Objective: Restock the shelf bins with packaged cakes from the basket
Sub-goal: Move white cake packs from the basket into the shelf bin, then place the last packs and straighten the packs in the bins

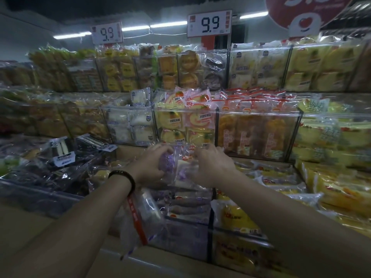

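Note:
Both my hands are over a clear front bin that holds purple-wrapped packaged cakes. My left hand grips a purple cake packet from the left, fingers curled round it. A second packet with a white cake sits pinched under my right hand, beside the first. The two packets are held together just above the bin's back end. No basket is in view.
Clear bins in tiers rise behind: orange and pink roll cakes, white cakes, orange pastries. Yellow cakes fill the bin to the right, dark packets the left. Price signs reading 9.9 hang above.

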